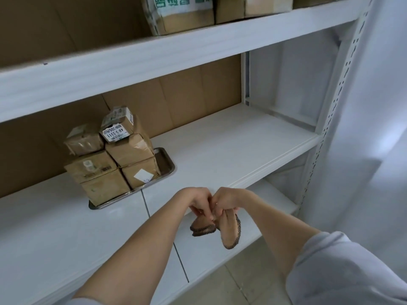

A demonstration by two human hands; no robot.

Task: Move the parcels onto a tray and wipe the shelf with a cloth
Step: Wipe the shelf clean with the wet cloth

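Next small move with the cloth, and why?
Probably lift the cloth onto the bare shelf right of the tray and begin wiping. The parcels sit stacked on the tray, and the left hand and right hand both pinch the bunched cloth before the shelf's front edge.

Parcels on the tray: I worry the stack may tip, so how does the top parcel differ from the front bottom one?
The top parcel is smaller; the front bottom parcel is bigger. The top parcel leans tilted on other parcels; the bottom one sits flat on the tray. The top parcel carries a white label reading 48-3-3311; the bottom one's faces look mostly bare. Both are brown cardboard.
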